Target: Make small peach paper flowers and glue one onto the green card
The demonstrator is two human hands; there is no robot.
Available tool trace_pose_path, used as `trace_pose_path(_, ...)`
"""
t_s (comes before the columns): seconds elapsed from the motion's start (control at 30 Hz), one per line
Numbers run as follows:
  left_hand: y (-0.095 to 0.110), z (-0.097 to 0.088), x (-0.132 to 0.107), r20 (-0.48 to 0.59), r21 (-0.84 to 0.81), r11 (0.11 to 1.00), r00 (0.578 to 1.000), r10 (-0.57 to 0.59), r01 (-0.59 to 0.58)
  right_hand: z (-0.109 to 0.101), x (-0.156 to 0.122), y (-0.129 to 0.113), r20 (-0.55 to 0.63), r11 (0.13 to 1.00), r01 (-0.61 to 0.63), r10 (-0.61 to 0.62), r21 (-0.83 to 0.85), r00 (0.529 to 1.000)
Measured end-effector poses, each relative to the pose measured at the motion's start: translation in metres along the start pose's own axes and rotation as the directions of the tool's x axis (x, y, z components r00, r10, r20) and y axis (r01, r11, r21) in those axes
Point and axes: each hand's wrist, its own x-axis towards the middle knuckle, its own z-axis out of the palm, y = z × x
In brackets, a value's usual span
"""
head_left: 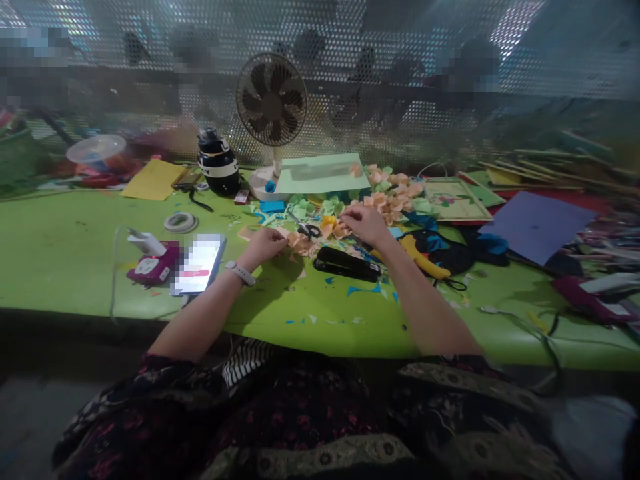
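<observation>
My left hand (265, 245), with a pale watch band at the wrist, has its fingers pinched at the edge of a peach paper piece (301, 244). To the right, my right hand (367, 224) is closed, thumb and fingertips together, just above yellow-orange paper pieces (330, 227). What it holds, if anything, is too small to make out. Black-handled scissors (311, 231) lie between the hands. A black stapler (346, 265) rests in front of them. Behind the right hand is a heap of curled peach paper pieces (395, 200), beside light green ones (325, 205).
A phone (200, 263), a purple power adapter (157, 263) and a tape roll (181, 222) lie at left. A fan (273, 103) and a black bottle (219, 167) stand behind. A yellow banana-shaped item (425, 259), purple sheet (543, 225) and loose cable (520, 320) are at right.
</observation>
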Motion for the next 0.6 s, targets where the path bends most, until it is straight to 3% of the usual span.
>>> trace_pose_path(0.3,0.011,-0.006,-0.006,-0.042,0.085,0.996,0.999,-0.001,0.005,-0.01,0.006,0.012,-0.078,0.999,0.001,0.003,0.048,0.997)
trace_pose_path(0.4,0.018,-0.009,-0.008,-0.169,-0.017,1.0,0.986,0.006,-0.009,-0.015,0.005,0.01,-0.097,1.0,-0.009,0.011,0.027,0.995)
trace_pose_path(0.5,0.023,-0.013,-0.008,-0.336,-0.191,0.976,0.941,0.035,-0.105,-0.019,0.004,0.009,-0.117,1.0,-0.005,0.007,0.022,0.993)
trace_pose_path(0.6,0.021,-0.015,-0.004,-0.43,-0.273,0.945,0.901,0.048,-0.181,-0.022,0.007,0.016,-0.142,0.997,-0.002,0.012,0.072,0.99)
